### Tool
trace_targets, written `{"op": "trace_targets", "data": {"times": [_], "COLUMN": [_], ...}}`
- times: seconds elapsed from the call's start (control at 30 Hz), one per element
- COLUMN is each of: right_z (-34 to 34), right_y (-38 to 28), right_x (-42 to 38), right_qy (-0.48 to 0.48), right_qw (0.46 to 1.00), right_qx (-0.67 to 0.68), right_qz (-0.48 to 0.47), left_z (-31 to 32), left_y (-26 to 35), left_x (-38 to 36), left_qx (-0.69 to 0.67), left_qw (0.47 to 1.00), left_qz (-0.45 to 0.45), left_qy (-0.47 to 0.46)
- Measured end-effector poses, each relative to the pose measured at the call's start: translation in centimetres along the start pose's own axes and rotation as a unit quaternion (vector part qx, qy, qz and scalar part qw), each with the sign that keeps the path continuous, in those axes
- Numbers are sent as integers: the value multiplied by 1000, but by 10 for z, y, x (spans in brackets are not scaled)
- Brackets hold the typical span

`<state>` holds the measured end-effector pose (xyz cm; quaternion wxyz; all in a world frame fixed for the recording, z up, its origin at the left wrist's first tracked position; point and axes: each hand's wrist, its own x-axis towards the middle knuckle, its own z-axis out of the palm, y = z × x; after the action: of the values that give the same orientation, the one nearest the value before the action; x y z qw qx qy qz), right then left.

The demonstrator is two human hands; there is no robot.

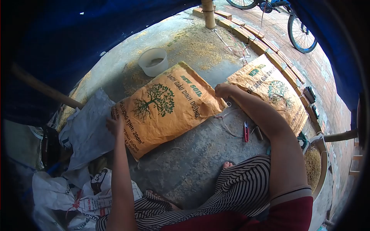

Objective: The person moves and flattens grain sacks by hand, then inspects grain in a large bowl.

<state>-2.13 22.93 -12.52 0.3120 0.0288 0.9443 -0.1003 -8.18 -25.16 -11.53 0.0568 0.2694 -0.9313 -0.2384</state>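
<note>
The right hand is at the right end of the orange bag, the left hand at its left; I cannot tell either grip. The bag, lying on the floor, reads "NEW SOIL", "20dm³". Beside it, another bag shows similar green lettering.

A large rectangular orange-tan paper sack bears green NEW SOIL lettering, dark print and a dark green branching tree. Right of that sack, a paler tan paper sack repeats the green tree. Beyond the large sack is a round, translucent whitish plastic tub; to its left, crumpled whitish sheeting. Nearer than the sack are black-and-white striped fabric trousers.
</note>
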Motion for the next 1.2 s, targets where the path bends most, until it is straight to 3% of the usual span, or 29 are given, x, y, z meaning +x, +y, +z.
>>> {"op": "trace_targets", "data": {"times": [0.07, 0.1, 0.17, 0.23, 0.3, 0.37, 0.43, 0.5, 1.03, 1.1, 1.17, 1.2], "right_z": [1, 8, 20, 30, 47, 35, 50, 55, 34, 30, 24, 19], "right_y": [-7, -4, 2, 5, 16, 10, 20, 22, 49, 46, 35, 25], "right_x": [-13, -15, -17, -18, -16, -29, -22, -15, -2, -4, -4, -7], "right_qy": [-15, 25, 61, 64, 112, -74, -59, -53, -108, -72, -37, -3], "right_qw": [999, 998, 997, 994, 985, 977, 972, 954, 969, 977, 983, 991], "right_qx": [42, 47, 49, 42, 75, 148, 200, 253, 206, 183, 162, 114], "right_qz": [30, 27, 25, 78, 111, 137, 106, 150, 83, 84, 82, 65], "left_z": [14, 27, 34, 26, 31, 36, 49, 58, 64, 53, 53, 44], "left_y": [9, 14, 40, 55, 51, 43, 29, 17, 6, 18, 24, 27], "left_x": [-12, -25, -80, -124, -139, -144, -145, -141, -124, -118, -94, -80], "left_qx": [1, -16, -57, 76, 122, 169, 254, 266, 244, 58, -222, -182], "left_qw": [966, 919, 883, 831, 810, 783, 763, 758, 760, 811, 824, 862], "left_qz": [257, 390, 464, 540, 548, 556, 543, 550, 547, 501, 476, 464], "left_qy": [30, 55, -39, -110, -167, -221, -240, -230, -252, -295, -213, -92]}}
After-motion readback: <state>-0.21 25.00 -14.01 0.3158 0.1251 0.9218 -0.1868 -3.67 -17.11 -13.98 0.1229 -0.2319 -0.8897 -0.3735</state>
